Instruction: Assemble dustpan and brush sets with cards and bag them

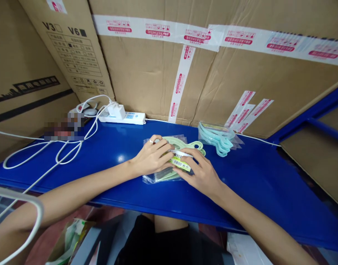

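A printed label card [180,164], white and yellow-green with a barcode, is between my two hands. The curled fingers of my left hand [153,156] grip its left end. My right hand [202,172] pinches the right end between thumb and fingers. Directly beneath are light green plastic items [173,140] with looped ends, lying with a clear plastic bag [149,179]; my hands hide much of their shape. To the right at the back, light blue items [217,139] of similar look lie stacked in clear wrapping.
Everything rests on a blue table [257,184]. A white power strip [134,118] with plugs and looping white cables [58,158] occupies the left. Large taped cardboard boxes [146,73] wall the back. A blue metal bar [309,110] slants at right. A white cable [29,243] arcs near my left forearm.
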The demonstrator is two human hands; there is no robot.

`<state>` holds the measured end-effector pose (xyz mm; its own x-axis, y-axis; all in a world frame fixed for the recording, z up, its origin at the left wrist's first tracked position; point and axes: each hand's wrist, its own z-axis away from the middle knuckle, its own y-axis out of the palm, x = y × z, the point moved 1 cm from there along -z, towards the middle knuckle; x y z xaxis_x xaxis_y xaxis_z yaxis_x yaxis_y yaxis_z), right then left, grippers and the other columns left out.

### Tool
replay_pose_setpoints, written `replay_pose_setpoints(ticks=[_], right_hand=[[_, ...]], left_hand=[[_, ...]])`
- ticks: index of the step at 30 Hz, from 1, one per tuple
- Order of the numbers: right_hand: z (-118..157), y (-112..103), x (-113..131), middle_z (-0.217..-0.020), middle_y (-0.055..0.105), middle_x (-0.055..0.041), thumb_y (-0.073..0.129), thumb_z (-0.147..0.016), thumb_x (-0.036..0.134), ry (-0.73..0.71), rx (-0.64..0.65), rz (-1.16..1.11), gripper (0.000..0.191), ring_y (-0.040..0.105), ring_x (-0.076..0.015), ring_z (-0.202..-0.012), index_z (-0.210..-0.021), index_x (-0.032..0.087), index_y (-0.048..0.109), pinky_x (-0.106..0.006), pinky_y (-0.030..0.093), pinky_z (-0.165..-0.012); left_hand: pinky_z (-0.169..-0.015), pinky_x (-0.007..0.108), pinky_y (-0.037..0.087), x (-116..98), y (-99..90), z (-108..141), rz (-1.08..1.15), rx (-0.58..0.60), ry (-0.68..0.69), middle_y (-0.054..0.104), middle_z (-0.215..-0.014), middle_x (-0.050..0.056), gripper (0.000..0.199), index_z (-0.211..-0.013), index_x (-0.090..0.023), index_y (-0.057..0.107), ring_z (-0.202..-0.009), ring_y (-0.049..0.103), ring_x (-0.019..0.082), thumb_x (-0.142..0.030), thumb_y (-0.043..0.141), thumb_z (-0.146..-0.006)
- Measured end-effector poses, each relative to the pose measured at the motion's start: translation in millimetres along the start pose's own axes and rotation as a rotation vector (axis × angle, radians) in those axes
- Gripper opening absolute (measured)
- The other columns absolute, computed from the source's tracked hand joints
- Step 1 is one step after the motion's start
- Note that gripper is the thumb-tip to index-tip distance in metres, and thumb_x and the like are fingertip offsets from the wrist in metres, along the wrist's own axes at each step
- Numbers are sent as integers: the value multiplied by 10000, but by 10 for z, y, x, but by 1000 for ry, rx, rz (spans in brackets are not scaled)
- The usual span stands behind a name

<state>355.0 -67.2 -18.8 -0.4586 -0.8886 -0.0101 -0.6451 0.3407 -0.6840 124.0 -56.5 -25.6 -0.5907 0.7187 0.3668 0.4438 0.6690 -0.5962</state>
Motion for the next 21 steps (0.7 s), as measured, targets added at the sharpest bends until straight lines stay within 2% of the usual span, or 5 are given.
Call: replay_pose_setpoints(ticks=[5,12,17,21], right_hand=[[13,-5,-22,-1187,728,-149,730,-963,127,1,-19,-3,235,737,-287,-1099,-1157,216,632,-460,659,-934],[-10,3,-59,-1215,715,-124,731,-941,118,67,-57,-116,274,733,-283,-1103,-1158,243,622,-480,648,-953],[-7,-2,-74,-1190,744,-123,728,-933,113,18,-26,-79,313,738,-299,-1080,-1193,252,622,-501,638,-920],[1,-37,-107,-1147,750,-139,747,-912,142,-46,-17,37,383,737,-318,-1018,-1256,241,611,-511,640,-866]], left_hand=[[-922,444,446,9,-12,-9,-10,-13,-7,775,-1060,71,254,-895,-210,609,-892,640,233,-396,630,-1066],[-907,445,455,34,-14,-6,-3,-39,-13,783,-1074,86,299,-907,-205,619,-891,653,241,-459,632,-1064],[-916,443,463,18,-12,-8,35,-57,-14,794,-1093,80,232,-933,-205,619,-900,666,235,-397,645,-1062],[-944,448,465,38,-11,-1,78,-51,-45,799,-1138,88,268,-964,-202,627,-944,693,241,-451,645,-1060]])
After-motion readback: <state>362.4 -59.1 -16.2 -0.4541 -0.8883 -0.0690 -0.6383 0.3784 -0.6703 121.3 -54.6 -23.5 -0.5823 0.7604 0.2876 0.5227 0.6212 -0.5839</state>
